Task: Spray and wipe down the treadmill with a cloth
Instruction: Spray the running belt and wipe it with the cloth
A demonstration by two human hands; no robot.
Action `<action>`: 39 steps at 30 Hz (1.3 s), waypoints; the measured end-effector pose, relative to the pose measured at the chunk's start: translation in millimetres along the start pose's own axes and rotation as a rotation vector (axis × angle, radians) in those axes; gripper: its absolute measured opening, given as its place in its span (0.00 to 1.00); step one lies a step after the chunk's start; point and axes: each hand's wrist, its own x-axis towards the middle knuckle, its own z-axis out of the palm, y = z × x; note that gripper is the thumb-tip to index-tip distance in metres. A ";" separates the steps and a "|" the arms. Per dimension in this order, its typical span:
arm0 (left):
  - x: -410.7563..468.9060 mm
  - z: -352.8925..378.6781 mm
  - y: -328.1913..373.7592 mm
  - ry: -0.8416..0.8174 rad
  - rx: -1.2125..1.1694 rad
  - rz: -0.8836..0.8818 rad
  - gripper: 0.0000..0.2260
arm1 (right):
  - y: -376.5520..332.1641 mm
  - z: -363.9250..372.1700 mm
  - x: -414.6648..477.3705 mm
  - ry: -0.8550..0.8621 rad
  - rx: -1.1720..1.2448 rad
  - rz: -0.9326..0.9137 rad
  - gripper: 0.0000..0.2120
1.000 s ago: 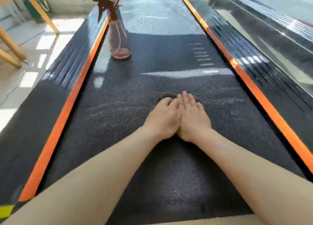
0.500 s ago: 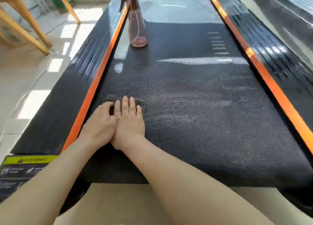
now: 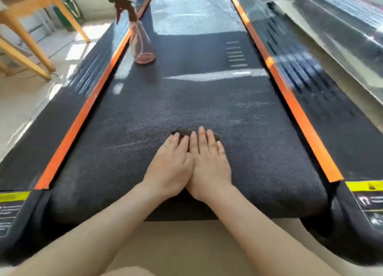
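Note:
The treadmill's black textured belt (image 3: 259,151) runs away from me between two orange side strips (image 3: 298,114). Both hands lie flat side by side on a dark grey cloth (image 3: 182,131) near the belt's near end, close to its middle. My left hand (image 3: 170,170) and my right hand (image 3: 209,165) press it down with straight fingers; only the cloth's far edge shows beyond the fingertips. Pale wet streaks mark the belt around the cloth. A pink spray bottle (image 3: 143,43) with a brown trigger stands upright at the belt's far left.
Wooden furniture legs (image 3: 31,45) stand on the tiled floor left of the treadmill. A dark glossy side rail (image 3: 323,84) runs along the right, with a metal panel beyond it. Yellow warning labels (image 3: 364,186) sit on the rear end caps.
Both hands slid the cloth from the belt's middle to its left edge, then back right to near the middle. The camera view shifted with them. The spray bottle stayed put.

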 end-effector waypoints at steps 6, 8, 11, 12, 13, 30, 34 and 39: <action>47.4 55.4 133.3 -0.184 0.124 0.350 0.24 | 139.2 -34.4 -43.1 0.081 -0.073 0.394 0.34; 48.9 58.3 145.6 -0.166 0.198 0.435 0.23 | 145.0 -34.8 -47.6 0.091 -0.060 0.428 0.34; 39.5 39.7 117.7 -0.105 0.149 0.288 0.22 | 109.5 -25.6 -41.1 0.092 -0.028 0.338 0.34; 33.0 33.1 102.1 -0.061 0.162 0.235 0.22 | 90.6 -20.2 -37.8 0.084 -0.018 0.265 0.35; 24.3 26.2 85.2 0.000 0.189 0.187 0.21 | 70.3 -14.3 -35.0 0.066 -0.005 0.185 0.36; -55.4 -95.1 -137.8 0.055 0.311 -0.327 0.14 | -176.1 42.2 66.5 -0.081 0.020 -0.522 0.38; -46.5 -110.3 -154.9 0.196 0.186 -0.283 0.16 | -188.1 37.4 97.4 0.079 0.212 -0.377 0.22; -37.5 -160.1 -185.2 0.491 -0.100 -0.286 0.22 | -222.9 25.2 111.9 0.162 0.832 -0.102 0.17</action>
